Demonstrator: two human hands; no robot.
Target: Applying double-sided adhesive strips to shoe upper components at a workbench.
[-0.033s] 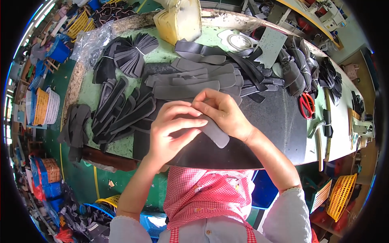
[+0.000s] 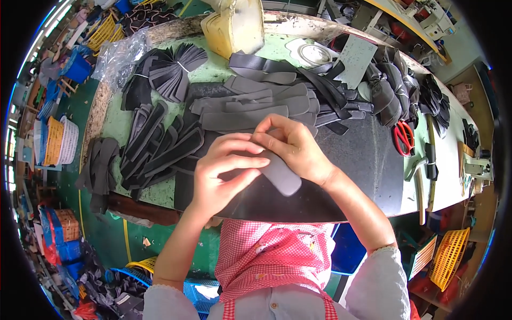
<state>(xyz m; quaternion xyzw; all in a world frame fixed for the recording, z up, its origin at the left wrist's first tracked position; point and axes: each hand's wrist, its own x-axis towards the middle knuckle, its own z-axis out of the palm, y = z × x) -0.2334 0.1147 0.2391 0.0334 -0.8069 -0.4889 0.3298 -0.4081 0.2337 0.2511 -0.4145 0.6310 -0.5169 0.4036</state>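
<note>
Between my hands, above the front of the black work mat, is a grey strip with a rounded end, its free end pointing down toward me. My right hand pinches the strip's upper part between thumb and bent fingers. From the other side my left hand holds its edge, thumb and fingertips closing on it. The fingers cover the strip's far end. Just beyond my hands lies a pile of similar grey strips with rounded ends. Darker padded strips are heaped to the left.
Fanned dark pieces tied in a bundle lie at the far left, near a cut-open yellowish plastic container. Red-handled scissors and a hammer are to the right. Several grey bundles sit at the back right.
The grey strip has turned slightly, so more of its face shows. My left hand has shifted a little to the left; my right hand is nearly unchanged.
</note>
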